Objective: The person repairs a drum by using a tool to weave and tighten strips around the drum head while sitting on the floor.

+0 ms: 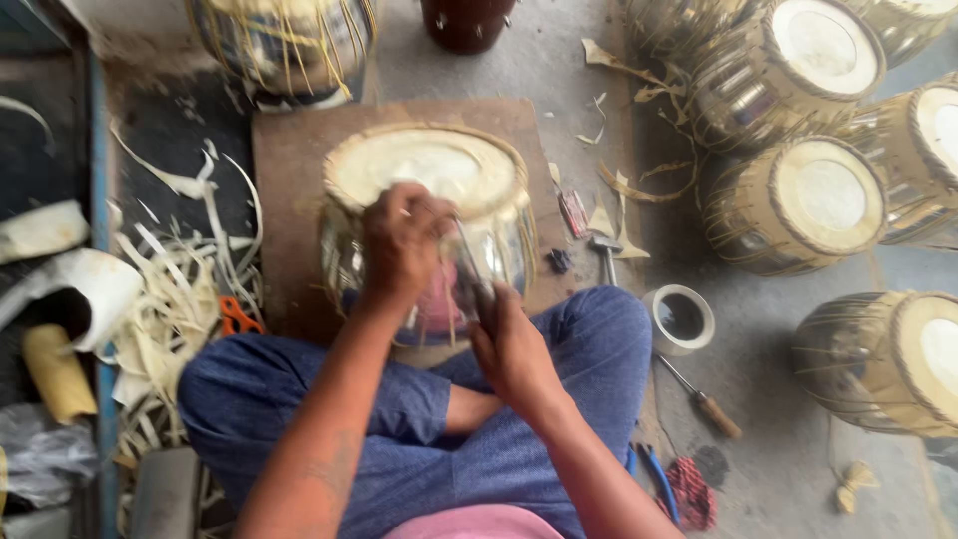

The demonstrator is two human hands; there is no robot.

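Note:
A shiny metal drum (499, 250) with a pale skin head (429, 165) lies tilted on a brown board (289, 180) in front of my crossed legs. Pale hide straps run down its side. My left hand (399, 245) is closed on straps near the drum's rim. My right hand (509, 344) grips a thin metal tool against the drum's lower side. The tool's tip is blurred, so its kind is unclear.
Several finished drums (808, 200) stand at the right. A small hammer (605, 250), a white cup (681, 319), a wooden-handled screwdriver (704, 399) and blue-handled pliers (657, 479) lie by my right knee. Strap scraps (180, 309) and orange scissors (238, 317) are at the left.

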